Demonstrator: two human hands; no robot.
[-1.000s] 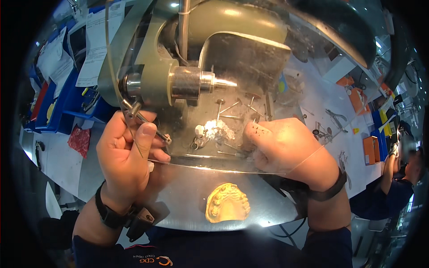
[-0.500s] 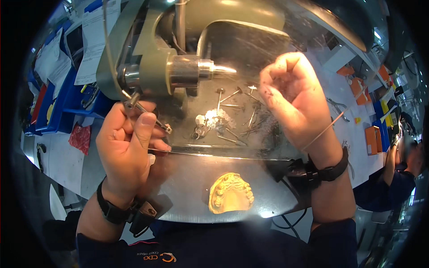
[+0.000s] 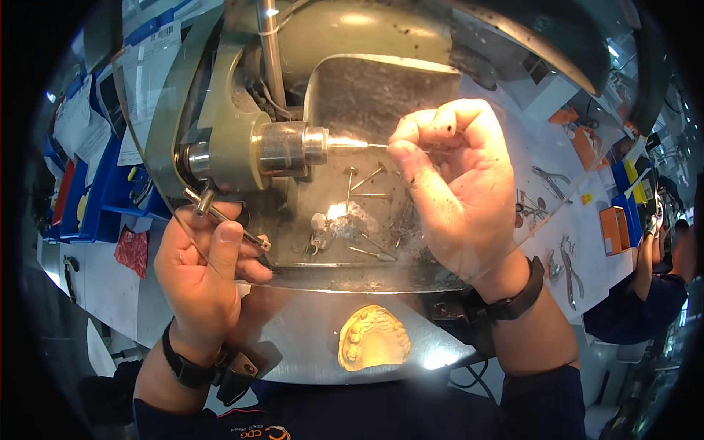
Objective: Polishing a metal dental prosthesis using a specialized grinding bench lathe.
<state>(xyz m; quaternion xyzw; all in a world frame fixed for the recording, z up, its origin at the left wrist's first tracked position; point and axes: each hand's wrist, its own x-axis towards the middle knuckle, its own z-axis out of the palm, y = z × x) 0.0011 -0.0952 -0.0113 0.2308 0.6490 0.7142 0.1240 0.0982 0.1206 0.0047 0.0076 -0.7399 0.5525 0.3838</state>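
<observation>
My left hand [image 3: 202, 271] is closed around a T-shaped metal key [image 3: 233, 224], below the green bench lathe [image 3: 238, 110]. At the key's lower end is a small pale bit that I cannot make out. The thumb and forefinger of my right hand [image 3: 462, 183] pinch a thin metal shank [image 3: 377, 146]. This shank lines up with the tapered tip of the lathe's shiny spindle [image 3: 293, 150]; whether it sits inside is unclear. Under the spindle, several burs [image 3: 372, 196] lie beside white debris [image 3: 341, 220]. Nearer to me stands a yellow dental model [image 3: 375, 337].
A transparent shield [image 3: 352, 291] spans the lathe's front. Blue bins [image 3: 95, 205] and papers stand at left, with a red packet [image 3: 132, 251]. Pliers [image 3: 570, 277] and orange boxes [image 3: 613, 231] lie at right. Another person [image 3: 645, 301] sits at far right.
My right hand has moved left to the spindle tip, where its fingers now pinch the thin shank. My left hand keeps the key. The lathe sits lower in the view.
</observation>
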